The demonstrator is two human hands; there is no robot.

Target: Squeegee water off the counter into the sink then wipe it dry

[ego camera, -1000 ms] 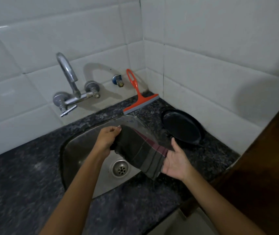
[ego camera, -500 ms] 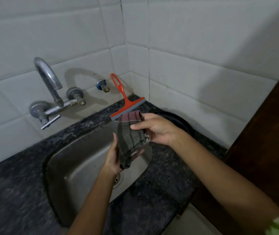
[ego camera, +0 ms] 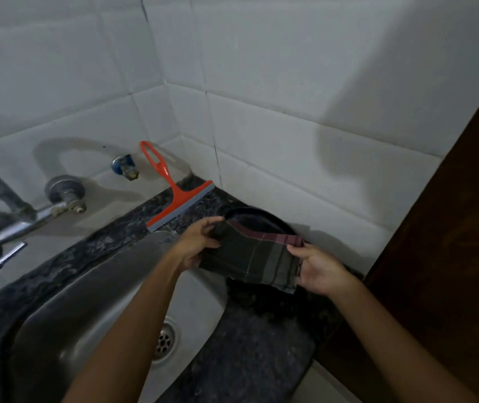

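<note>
Above the right edge of the sink (ego camera: 92, 301), the left hand (ego camera: 196, 245) and right hand (ego camera: 318, 270) each pinch one end of a dark striped cloth (ego camera: 251, 257), held stretched between them. The orange squeegee (ego camera: 178, 199) leans against the far wall on the tabletop (ego camera: 249, 359), beside a black pan (ego camera: 264, 221).

left hand (ego camera: 199, 244): pinching | right hand (ego camera: 318, 267): pinching | arms extended
</note>
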